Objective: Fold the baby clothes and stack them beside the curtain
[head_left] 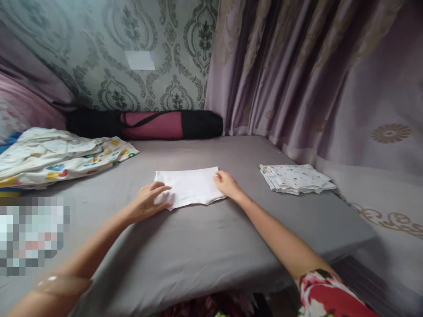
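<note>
A white folded garment lies flat on the grey bed sheet in front of me; its exact kind does not show. My left hand rests over its left side, fingers apart, with the fingertips on the fabric. At the opposite end, my right hand has its thumb and fingers closed on the upper right edge. Off to the right is a stack of folded printed clothes, white with small patterns, apart from both hands.
The bed has its near edge just before me. At left lies a rumpled cloth with colourful prints, beside a blurred-out patch. A long black and maroon bag lies along the patterned wall. Purple curtains hang along the right side.
</note>
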`<state>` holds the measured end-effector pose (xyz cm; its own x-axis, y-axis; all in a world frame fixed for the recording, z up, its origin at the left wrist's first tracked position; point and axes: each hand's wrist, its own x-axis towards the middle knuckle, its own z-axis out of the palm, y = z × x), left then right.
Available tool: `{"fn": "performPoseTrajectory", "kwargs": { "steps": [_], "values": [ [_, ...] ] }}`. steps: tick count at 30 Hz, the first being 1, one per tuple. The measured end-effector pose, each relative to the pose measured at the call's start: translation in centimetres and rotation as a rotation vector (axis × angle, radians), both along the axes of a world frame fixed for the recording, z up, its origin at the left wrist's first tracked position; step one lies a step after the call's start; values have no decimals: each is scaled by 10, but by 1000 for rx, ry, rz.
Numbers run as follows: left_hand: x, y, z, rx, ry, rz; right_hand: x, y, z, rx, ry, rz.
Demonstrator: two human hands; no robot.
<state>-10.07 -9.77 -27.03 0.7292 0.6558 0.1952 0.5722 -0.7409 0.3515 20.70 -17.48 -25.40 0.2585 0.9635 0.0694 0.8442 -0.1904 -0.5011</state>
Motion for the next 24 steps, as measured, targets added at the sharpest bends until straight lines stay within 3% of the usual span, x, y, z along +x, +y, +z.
{"fn": "performPoseTrajectory", "kwargs": {
  "steps": [3,5,8,11,17,21,24],
  "values": [
    [-21,-1,7,-91,-22,73,31,-17,0,-133,-58,-134],
    [-25,3,7,-146,-59,231,38,-21,-1,-178,-71,-159],
    [-18,15,4,-175,-45,525,33,-16,-2,-223,-72,-185],
    [-2,26,7,-253,21,676,22,-5,-3,-256,-81,-219],
    [15,32,19,-464,18,715,26,15,-11,-272,-49,-250],
    [10,40,9,-665,-109,722,32,20,-13,-296,36,-218],
    [5,49,1,-716,-151,687,31,19,-10,-265,47,-198]
  ]
}}
